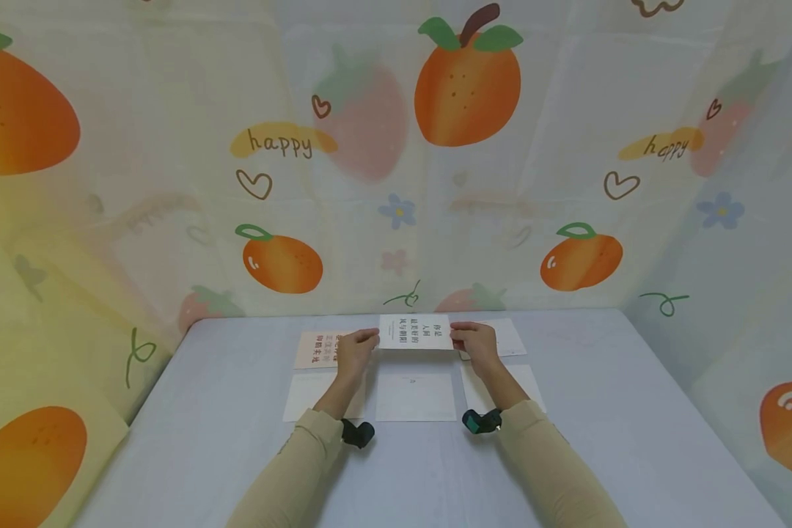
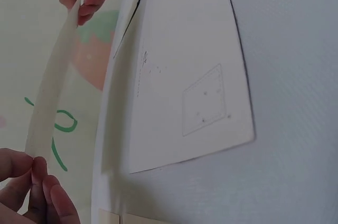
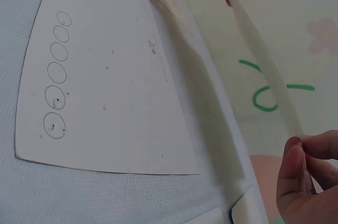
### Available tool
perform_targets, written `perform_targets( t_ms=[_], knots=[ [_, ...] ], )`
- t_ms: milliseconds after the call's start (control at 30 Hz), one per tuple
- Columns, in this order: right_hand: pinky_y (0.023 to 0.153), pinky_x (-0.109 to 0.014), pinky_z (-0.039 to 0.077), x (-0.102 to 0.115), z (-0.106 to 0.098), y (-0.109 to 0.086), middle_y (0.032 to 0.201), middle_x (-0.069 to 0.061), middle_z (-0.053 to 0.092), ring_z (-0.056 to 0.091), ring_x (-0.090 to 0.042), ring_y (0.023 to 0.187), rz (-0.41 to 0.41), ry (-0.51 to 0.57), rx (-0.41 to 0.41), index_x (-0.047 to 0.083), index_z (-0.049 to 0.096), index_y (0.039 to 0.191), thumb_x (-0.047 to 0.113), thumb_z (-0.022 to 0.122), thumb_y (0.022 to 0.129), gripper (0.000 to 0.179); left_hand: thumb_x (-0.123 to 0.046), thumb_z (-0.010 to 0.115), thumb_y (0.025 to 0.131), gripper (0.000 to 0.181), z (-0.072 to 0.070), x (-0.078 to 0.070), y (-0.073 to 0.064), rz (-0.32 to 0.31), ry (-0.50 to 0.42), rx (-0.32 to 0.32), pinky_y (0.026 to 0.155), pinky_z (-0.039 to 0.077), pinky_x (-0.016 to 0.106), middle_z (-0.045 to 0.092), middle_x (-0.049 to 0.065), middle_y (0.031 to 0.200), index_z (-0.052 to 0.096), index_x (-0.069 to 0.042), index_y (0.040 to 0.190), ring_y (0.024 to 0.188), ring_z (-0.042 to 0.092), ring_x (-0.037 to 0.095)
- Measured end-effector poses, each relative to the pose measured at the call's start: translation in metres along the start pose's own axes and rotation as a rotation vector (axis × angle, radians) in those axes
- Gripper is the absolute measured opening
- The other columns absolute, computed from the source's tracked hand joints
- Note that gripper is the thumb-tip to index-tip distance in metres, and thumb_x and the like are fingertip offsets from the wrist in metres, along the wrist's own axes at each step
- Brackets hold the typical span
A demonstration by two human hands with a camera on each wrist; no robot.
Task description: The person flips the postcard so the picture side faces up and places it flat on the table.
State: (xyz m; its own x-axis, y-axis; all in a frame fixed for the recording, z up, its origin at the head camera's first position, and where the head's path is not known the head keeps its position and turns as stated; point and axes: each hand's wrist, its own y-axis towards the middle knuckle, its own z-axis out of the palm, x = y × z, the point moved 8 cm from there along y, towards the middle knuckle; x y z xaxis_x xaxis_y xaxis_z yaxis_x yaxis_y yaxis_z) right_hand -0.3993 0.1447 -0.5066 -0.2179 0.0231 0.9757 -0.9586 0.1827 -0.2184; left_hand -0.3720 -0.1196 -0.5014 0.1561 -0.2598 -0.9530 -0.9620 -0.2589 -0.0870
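Observation:
Both hands hold up a white postcard (image 1: 414, 332) printed with dark vertical Chinese characters, raised over the far part of the table. My left hand (image 1: 355, 356) pinches its left edge between thumb and fingers, while the right hand (image 1: 478, 345) pinches the right edge. Seen nearly edge-on in the left wrist view, the postcard (image 2: 50, 86) bows slightly. Below and nearer lies a flat white card (image 1: 416, 396); a faint stamp box on that card (image 2: 185, 76) shows in the left wrist view, and a column of circles on the card (image 3: 100, 86) in the right wrist view.
On the left lie a card with reddish-brown characters (image 1: 313, 350) and a blank-looking card (image 1: 306, 396). Two pale cards, one behind (image 1: 510, 337) and one in front (image 1: 518, 378), lie at right, partly hidden. A fruit-patterned curtain (image 1: 363, 242) hangs behind the white table (image 1: 191, 440).

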Motion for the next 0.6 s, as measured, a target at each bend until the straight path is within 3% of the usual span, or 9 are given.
perform_targets(
  t_ms=[267,600],
  knots=[
    [0.058,-0.017,0.05,-0.007,0.001,0.002,0.095,-0.014,0.069,0.06,-0.007,0.062,0.035,-0.047,-0.046,-0.01,0.067,0.111,-0.001,0.065,0.086,0.027,-0.015,0.06,0.091,0.025,0.002,0.006,0.003,0.001,0.06,-0.016,0.087,0.054,0.037,0.068,0.015,0.118,0.071,-0.006,0.112,0.108,0.064,0.028],
    [0.054,-0.018,0.048,-0.013,0.006,0.003,0.071,-0.001,0.065,0.058,-0.005,0.055,0.056,-0.059,-0.012,-0.013,0.067,0.107,-0.004,0.063,0.085,0.024,-0.009,0.057,0.091,0.029,0.001,0.007,0.004,0.033,0.129,-0.034,0.089,0.053,0.041,0.066,0.019,0.121,0.069,-0.002,0.117,0.115,0.061,0.033]
  ],
)
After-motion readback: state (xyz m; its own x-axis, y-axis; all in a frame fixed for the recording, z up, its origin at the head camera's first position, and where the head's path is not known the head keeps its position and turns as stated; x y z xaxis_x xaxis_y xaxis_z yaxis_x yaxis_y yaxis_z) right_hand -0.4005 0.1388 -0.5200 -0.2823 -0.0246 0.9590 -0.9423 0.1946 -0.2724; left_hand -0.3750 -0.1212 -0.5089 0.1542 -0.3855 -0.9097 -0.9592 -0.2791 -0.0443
